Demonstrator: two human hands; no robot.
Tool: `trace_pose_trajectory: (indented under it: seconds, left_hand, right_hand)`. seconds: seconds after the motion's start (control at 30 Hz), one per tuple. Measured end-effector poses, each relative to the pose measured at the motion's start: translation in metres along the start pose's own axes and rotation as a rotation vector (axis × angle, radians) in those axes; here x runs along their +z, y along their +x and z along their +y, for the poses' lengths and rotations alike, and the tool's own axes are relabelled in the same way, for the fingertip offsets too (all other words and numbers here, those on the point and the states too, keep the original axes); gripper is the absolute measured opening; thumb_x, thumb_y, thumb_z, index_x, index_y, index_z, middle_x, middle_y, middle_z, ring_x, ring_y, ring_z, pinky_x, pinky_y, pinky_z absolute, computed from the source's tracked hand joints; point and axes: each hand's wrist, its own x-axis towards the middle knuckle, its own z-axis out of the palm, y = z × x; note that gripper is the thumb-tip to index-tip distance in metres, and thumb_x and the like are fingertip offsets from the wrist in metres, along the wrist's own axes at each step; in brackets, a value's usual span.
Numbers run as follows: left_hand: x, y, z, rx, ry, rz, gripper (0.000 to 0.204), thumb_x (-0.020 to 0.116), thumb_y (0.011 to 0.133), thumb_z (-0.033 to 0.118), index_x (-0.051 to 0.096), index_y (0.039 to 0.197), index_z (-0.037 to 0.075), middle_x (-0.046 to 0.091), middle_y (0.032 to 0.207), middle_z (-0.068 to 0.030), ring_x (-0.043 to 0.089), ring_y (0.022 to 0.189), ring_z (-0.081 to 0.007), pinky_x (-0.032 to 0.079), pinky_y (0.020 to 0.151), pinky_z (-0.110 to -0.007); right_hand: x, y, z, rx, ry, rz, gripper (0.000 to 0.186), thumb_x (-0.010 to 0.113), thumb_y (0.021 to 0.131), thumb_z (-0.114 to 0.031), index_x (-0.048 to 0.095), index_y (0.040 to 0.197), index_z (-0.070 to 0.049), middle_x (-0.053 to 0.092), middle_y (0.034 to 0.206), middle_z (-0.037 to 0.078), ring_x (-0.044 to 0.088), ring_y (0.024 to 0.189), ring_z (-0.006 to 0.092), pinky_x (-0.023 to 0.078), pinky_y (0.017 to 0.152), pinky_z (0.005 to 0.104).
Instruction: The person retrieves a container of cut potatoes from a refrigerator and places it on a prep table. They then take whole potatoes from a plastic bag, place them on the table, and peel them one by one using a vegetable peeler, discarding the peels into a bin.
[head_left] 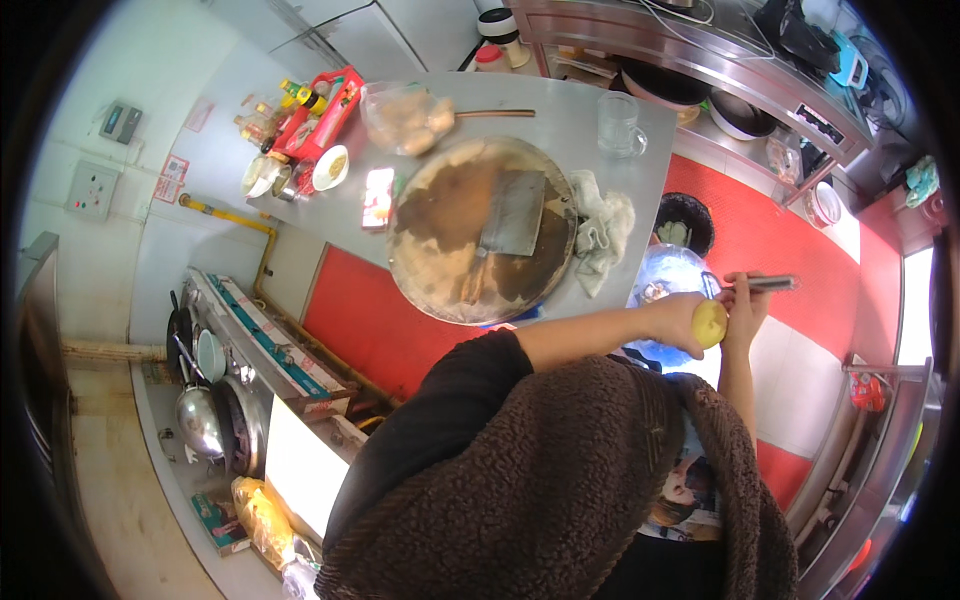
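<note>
Two bare hands work just off the right edge of a grey metal tabletop (570,155). The left grip (676,322) is closed around a smooth, rounded, yellow potato (709,323), which sits clear of the tabletop, in front of the body. The right grip (741,314) is closed on a slim, grey, metal-handled peeler (772,284); its handle points out to the right and its head is near the potato, though whether the two touch cannot be told.

Partly behind the hands is a translucent blue plastic bag (662,270) with pale scraps inside, and beyond it a round black bin (686,218) on the red and white floor.

On the tabletop lies a large, round wooden chopping board (430,190) with dark wet patches. A broad, rectangular, grey steel cleaver (517,215) rests flat on it, wooden handle toward the person. Just right of the board is a crumpled, whitish cloth (603,232); a clear glass mug (619,125) stands farther back. Behind the board sit a clear plastic bag of brownish, rounded items (408,120) and thin wooden chopsticks (498,113). To the left lie a lit phone (378,199) and a red plastic basket of bottles (322,118).
</note>
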Motion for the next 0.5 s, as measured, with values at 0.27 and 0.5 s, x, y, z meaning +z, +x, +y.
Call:
trace_pose_trajectory:
  seconds: [0.27,0.5]
  left_hand:
    - [-0.005,0.015,-0.005,0.106,0.141,0.109,0.063,0.081,0.053,0.028,0.054,0.103,0.002,0.06,0.096,-0.0126,0.058,0.089,-0.0249,0.046,0.08,-0.035]
    - [-0.033,0.016,-0.016,-0.153,0.156,0.098,0.065,0.081,0.052,0.03,0.053,0.102,0.0,0.062,0.095,-0.015,0.061,0.087,-0.0256,0.047,0.077,-0.034]
  right_hand:
    - [-0.005,0.013,-0.059,-0.223,-0.153,0.158,0.014,0.053,0.089,-0.011,0.042,0.092,-0.002,0.055,0.073,0.008,0.051,0.047,0.0111,0.042,0.041,0.0236]
    - [0.022,0.003,-0.078,0.087,-0.074,-0.084,0.013,0.053,0.087,-0.009,0.04,0.087,-0.005,0.053,0.066,0.007,0.046,0.038,0.0105,0.035,0.033,0.0211]
